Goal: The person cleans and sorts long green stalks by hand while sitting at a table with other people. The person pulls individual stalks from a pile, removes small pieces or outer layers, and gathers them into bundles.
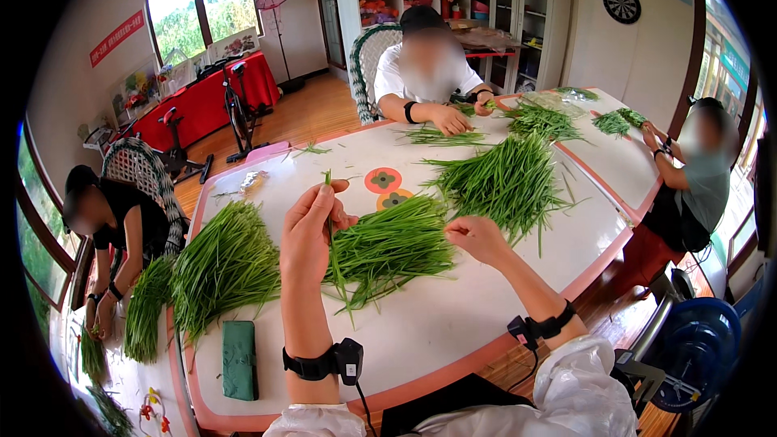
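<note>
My left hand (pixel 314 214) is raised over the table, its fingers closed around a few long green chives (pixel 337 279) that hang down past the palm. Beside it lies a loose pile of chives (pixel 396 243), spread across the table in front of me. My right hand (pixel 481 239) is at the right end of that pile, thumb and fingertips pinched together; whatever is between them is too small to make out. A larger heap of chives (pixel 222 263) lies left of my left forearm, and another heap (pixel 498 182) fans out beyond my right hand.
A dark green rectangular case (pixel 239 360) lies near the table's front left. The white table (pixel 453 340) has a pink border. Three other people sit around, handling greens: one across (pixel 429 73), one left (pixel 121 235), one right (pixel 704 162). A clear plastic bag (pixel 253 182) lies far left.
</note>
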{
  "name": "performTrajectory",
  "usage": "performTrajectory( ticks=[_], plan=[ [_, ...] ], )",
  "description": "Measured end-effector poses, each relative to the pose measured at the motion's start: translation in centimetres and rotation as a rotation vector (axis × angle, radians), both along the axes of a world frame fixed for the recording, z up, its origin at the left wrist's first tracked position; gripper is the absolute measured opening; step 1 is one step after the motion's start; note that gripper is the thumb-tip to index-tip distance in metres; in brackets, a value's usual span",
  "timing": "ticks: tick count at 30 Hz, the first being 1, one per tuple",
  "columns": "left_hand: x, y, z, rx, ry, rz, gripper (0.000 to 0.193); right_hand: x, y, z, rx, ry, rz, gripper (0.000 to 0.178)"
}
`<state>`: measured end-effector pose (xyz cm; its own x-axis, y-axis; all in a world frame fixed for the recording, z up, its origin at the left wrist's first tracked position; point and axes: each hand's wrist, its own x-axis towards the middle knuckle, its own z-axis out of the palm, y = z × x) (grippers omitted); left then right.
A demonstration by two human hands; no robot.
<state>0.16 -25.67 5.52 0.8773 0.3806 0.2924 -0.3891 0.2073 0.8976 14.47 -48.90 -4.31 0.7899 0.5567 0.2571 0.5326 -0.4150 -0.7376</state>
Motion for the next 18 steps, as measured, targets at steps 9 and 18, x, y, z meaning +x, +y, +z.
performTrajectory(
  ticks=[9, 18],
  plan=[
    [0.3, 0.0, -0.3, 0.181, 0.026, 0.046, 0.027, 4.6, 3.8, -4.7, -0.121, -0.272, -0.019, 0.013],
    [0.3, -0.4, -0.4, 0.265, 0.026, -0.025, 0.028, 3.5, 2.8, -1.9, -0.103, -0.295, 0.056, 0.014]
  ],
)
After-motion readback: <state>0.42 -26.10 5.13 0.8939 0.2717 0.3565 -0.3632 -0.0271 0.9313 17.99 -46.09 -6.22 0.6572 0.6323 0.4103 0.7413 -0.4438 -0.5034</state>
